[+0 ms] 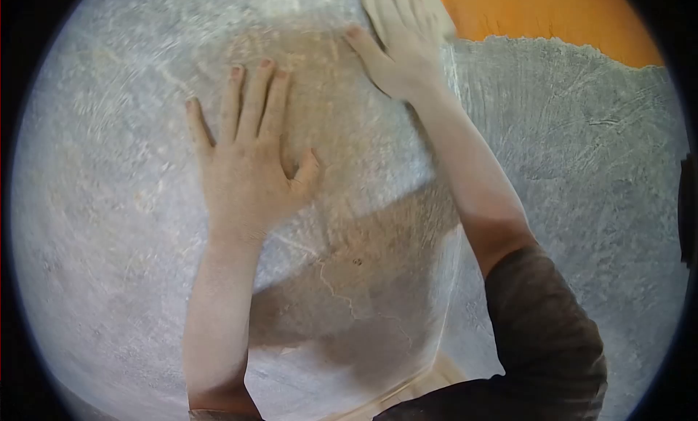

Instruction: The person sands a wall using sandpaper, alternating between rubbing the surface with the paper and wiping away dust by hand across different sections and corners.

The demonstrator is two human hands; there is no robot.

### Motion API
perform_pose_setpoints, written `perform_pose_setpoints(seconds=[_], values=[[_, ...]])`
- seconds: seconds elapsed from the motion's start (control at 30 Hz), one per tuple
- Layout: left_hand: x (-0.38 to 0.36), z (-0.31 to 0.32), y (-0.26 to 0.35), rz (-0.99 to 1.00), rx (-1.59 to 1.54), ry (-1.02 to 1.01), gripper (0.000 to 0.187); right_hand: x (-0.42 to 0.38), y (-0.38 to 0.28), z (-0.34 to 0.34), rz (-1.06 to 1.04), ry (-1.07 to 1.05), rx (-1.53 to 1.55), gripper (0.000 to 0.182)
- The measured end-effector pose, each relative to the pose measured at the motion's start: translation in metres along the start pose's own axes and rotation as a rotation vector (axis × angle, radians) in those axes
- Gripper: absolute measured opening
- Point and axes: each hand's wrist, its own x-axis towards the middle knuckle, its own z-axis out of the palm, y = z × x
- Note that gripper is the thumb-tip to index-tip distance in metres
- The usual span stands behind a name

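Observation:
My left hand (247,159) lies against the grey plastered wall (109,203), its fingers stretched out and its thumb spread to the side. Higher up and to the right, my right hand (407,61) reaches to the wall near the corner. Under its fingers is a pale flat pad (442,19), pressed to the surface; whether it is cloth or sponge cannot be made out. The right thumb points away from the pad, and the fingertips are cut off by the top of the view. A brownish patch shows on the wall between the hands.
A vertical corner edge (449,275) separates this wall from a second grey rough wall (582,145) at the right. Above the second wall's ragged upper edge is an orange surface (538,14). A thin crack (338,294) runs through the shaded lower part. Something pale lies at the bottom.

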Motion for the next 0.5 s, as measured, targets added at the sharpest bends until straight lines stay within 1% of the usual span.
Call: perform_pose_setpoints(seconds=[0.03,0.1,0.13,0.2,0.27,0.37,0.4,0.43,0.5], values=[[0.008,0.001,0.003,-0.005,0.017,0.022,0.081,0.014,-0.005,0.001,0.0,0.059,-0.13,0.066],[0.014,0.006,0.006,-0.018,0.036,0.053,0.08,-0.009,0.005,0.003,0.031,0.013,0.017,0.073],[0.012,0.008,0.005,-0.018,0.041,0.062,0.079,-0.032,0.005,0.003,0.048,-0.014,0.093,0.077],[0.006,0.011,0.006,-0.017,0.037,0.065,0.078,-0.118,0.011,-0.014,-0.065,-0.115,0.103,0.081],[0.0,0.011,0.008,-0.034,0.021,0.067,0.077,-0.202,-0.022,-0.066,0.123,-0.502,0.003,0.084],[0.006,0.01,0.014,-0.024,0.03,0.058,0.075,-0.229,-0.018,-0.064,0.124,-0.445,0.082,0.086],[0.007,0.012,0.018,0.004,0.021,0.049,0.074,-0.205,-0.013,-0.054,0.091,-0.343,0.105,0.084],[0.013,0.015,0.022,0.023,0.018,0.048,0.074,-0.159,0.0,-0.033,0.047,-0.233,0.129,0.081],[0.017,0.018,0.026,0.04,0.004,0.05,0.073,-0.087,0.012,0.0,0.037,-0.058,0.103,0.077]])
